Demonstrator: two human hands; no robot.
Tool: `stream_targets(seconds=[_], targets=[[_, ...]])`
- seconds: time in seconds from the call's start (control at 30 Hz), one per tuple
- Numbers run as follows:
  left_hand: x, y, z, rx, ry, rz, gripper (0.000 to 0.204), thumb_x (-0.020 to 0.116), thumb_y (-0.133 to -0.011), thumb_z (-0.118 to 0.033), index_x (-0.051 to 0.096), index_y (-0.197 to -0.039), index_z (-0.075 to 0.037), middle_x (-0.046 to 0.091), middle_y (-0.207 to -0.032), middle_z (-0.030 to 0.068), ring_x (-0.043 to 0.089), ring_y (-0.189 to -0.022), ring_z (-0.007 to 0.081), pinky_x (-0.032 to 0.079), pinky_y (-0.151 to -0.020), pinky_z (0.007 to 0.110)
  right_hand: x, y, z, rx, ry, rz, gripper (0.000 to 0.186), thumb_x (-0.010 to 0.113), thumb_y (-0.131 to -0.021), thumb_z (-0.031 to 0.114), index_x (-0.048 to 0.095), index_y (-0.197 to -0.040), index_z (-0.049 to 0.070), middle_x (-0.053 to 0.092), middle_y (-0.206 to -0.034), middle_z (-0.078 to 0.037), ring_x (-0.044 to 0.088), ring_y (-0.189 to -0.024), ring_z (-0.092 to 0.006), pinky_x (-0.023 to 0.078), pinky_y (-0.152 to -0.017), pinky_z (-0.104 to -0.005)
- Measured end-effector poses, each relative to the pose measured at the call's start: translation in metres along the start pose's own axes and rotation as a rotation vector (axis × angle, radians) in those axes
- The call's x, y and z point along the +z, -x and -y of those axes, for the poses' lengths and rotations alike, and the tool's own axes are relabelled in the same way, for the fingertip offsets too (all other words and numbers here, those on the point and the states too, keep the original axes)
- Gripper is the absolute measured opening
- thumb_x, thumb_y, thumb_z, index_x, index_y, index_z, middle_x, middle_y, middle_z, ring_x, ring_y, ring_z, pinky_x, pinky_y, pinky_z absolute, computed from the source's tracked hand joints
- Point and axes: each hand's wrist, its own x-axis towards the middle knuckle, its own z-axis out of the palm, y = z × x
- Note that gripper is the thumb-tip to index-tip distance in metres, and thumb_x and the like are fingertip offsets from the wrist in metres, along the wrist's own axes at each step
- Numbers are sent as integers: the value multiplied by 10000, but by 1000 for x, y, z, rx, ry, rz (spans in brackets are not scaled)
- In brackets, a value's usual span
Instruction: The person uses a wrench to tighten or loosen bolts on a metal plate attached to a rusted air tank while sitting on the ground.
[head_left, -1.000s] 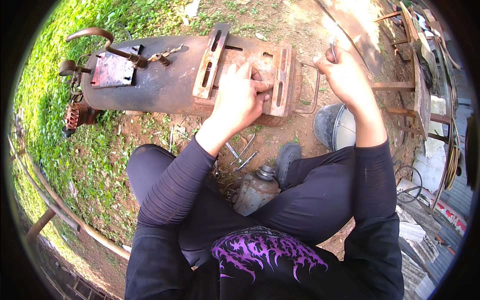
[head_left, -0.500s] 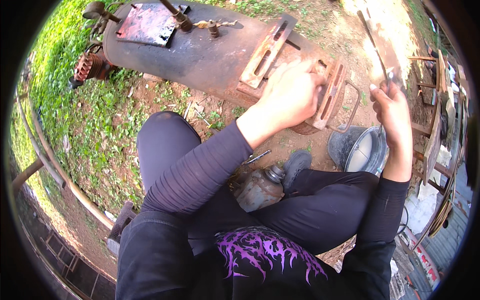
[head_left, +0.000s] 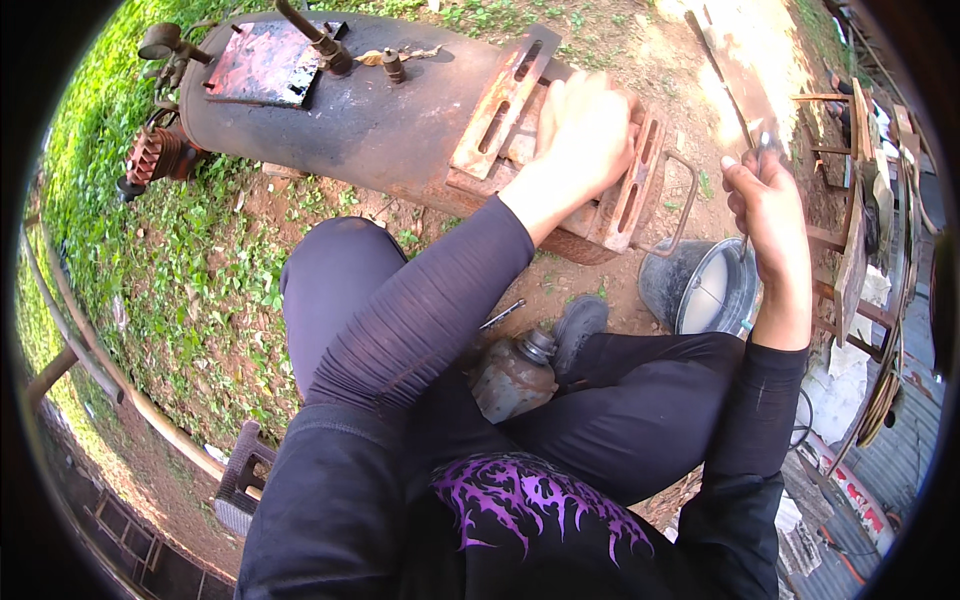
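Note:
My left hand [head_left: 585, 130] reaches over the rusty mounting bracket [head_left: 500, 105] on the right end of an air compressor tank [head_left: 330, 110]. Its fingers are curled down between the two slotted rails, and what they grip is hidden. To the right, my right hand [head_left: 768, 205] is raised and closed round a slim metal tool [head_left: 766, 140]; its shiny end shows above the fingers, but its exact kind is unclear. Below that hand a dark bucket [head_left: 650, 290] lies tipped beside a metal pail [head_left: 747, 290] with pale liquid inside.
Between my legs sits a rusty metal container [head_left: 515, 378], with a socket wrench-like rod [head_left: 503, 314] on the dirt nearby. A loop handle [head_left: 690, 205] sticks out from the tank's end. Wooden racks [head_left: 850, 200] and coiled cable [head_left: 883, 405] stand at the right.
My left hand has moved farther from me across the bracket, its fingers still curled. My right hand keeps its hold on the tool. The whole view has shifted slightly.

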Motion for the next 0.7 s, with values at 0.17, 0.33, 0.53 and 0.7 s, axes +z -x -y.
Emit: stream_targets(seconds=[0.17, 0.33, 0.53, 0.7], targets=[[-58, 7, -6, -33, -2, 191, 155, 713, -841, -159, 715, -835, -4, 710, -766, 158, 699, -724, 304, 545, -720, 394, -15, -8, -25, -86, 68, -56, 190, 678, -926, 225, 536, -955, 103, 538, -776, 53, 407, -581, -8, 302, -483, -187], [-98, 75, -36, -357, 162, 1000, 97, 720, -755, -35, 769, -837, -17, 729, -755, 159, 726, -740, 246, 555, -704, 368, -15, -14, -31, -177, 120, -74, 311, 696, -882, 299, 528, -847, 40, 515, -728, -22, 482, -686, -123, 426, -651, -317], [-47, 155, 5, -379, -382, 1209, 214, 750, -807, -197, 745, -939, -29, 723, -943, 221, 709, -964, 342, 563, -872, 432, -4, -18, -22, -349, 241, -67, 290, 682, -885, 254, 565, -918, -9, 536, -763, -52, 513, -717, -144, 443, -684, -317], [-88, 100, -46, -548, 184, 766, 215, 633, -931, -138, 673, -1013, 57, 723, -847, 155, 696, -787, 208, 538, -739, 340, -6, -10, -25, -369, 315, -115, 300, 657, -889, 258, 576, -1002, -8, 568, -836, -82, 543, -781, -186, 458, -715, -341]])
